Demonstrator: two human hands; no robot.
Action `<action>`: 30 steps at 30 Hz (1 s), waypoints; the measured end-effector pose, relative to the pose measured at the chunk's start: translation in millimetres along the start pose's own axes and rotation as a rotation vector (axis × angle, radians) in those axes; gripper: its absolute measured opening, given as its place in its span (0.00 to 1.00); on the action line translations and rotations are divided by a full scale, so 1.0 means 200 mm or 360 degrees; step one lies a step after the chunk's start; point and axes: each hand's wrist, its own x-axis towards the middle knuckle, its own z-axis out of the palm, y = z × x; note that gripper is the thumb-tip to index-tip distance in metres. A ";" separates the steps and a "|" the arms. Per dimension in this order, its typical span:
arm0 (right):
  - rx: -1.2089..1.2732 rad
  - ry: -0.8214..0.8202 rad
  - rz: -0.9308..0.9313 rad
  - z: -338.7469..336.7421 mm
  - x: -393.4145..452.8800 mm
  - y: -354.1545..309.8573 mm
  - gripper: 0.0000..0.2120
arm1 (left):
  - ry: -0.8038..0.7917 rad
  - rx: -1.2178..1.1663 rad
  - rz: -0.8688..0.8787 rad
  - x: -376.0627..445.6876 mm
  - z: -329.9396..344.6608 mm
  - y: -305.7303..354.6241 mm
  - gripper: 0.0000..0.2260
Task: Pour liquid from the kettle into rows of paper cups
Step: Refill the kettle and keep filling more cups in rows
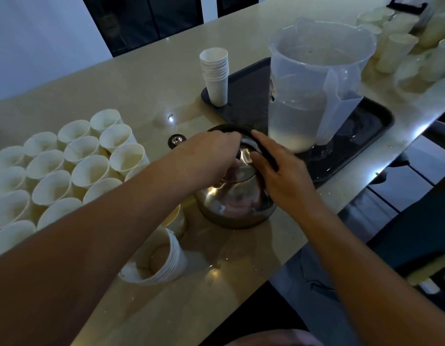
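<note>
The kettle (pixel 235 196) (steel, with a black handle) stands on the counter (pixel 146 78) near its right edge, just beside the black tray (pixel 244 96). The left hand (pixel 211 156) curls over the kettle's top, gripping the lid. The right hand (pixel 281 176) lies open, fingers straight against the handle. Rows of paper cups (pixel 66 166) fill the counter's left side.

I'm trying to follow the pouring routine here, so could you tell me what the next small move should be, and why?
Probably seat the lid and lift the kettle by its black handle. The left hand is curled at the kettle's top, the right hand rests on the handle, and the kettle stands on the counter beside the rows of paper cups.
</note>
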 end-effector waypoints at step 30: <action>-0.0034 0.0173 0.0261 0.05 -0.02 -0.01 0.15 | 0.0359 -0.0191 0.0250 -0.05 -0.05 -0.05 0.13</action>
